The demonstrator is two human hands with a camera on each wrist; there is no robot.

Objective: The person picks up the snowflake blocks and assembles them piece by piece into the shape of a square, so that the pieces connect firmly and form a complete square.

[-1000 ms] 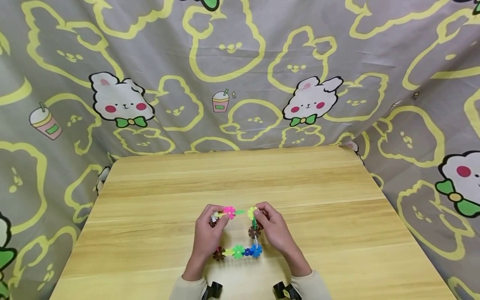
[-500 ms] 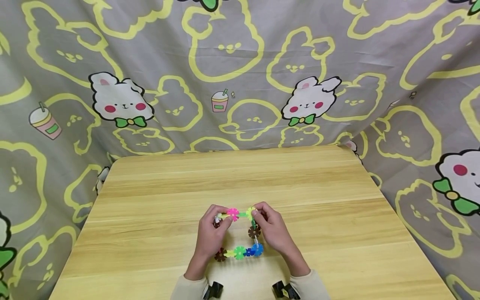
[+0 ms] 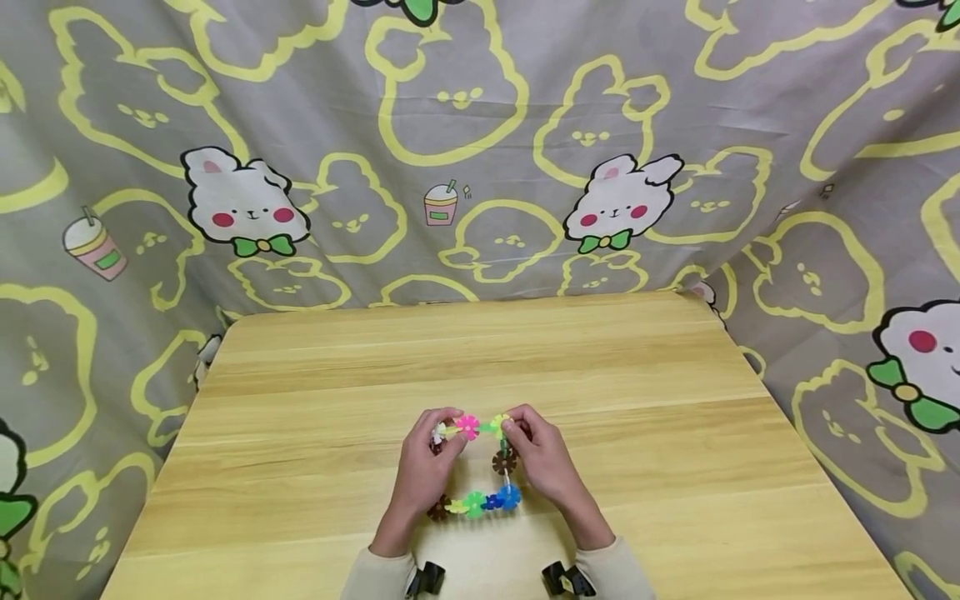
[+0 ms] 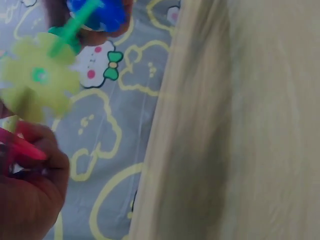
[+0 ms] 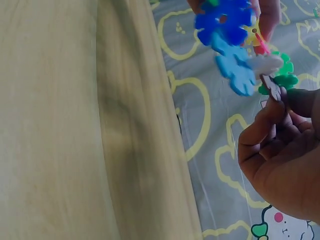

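Observation:
Several notched plastic snowflake discs are joined edge to edge in a roughly square loop. At its far side, my left hand (image 3: 422, 467) pinches the chain by a pink disc (image 3: 468, 427). My right hand (image 3: 551, 458) pinches the yellow-green disc (image 3: 500, 426) at the far right corner. A brown disc (image 3: 504, 462) and a blue disc (image 3: 509, 497) run down the right side. Along the near side are a green disc (image 3: 474, 504) and another brown disc (image 3: 439, 507). The left fingers hide most of the loop's left side. Dark blue discs (image 5: 223, 21) show in the right wrist view.
A wooden table (image 3: 637, 367) lies under the hands. Behind it and at both sides hangs a grey curtain (image 3: 510, 125) printed with rabbits. Each wrist carries a black strap mount (image 3: 426, 579) near a beige cuff (image 3: 378, 573).
My left hand has moved slightly right, bringing the small green disc beside the pink one up against the yellow-green disc. The gap between them has closed. The right hand has barely moved.

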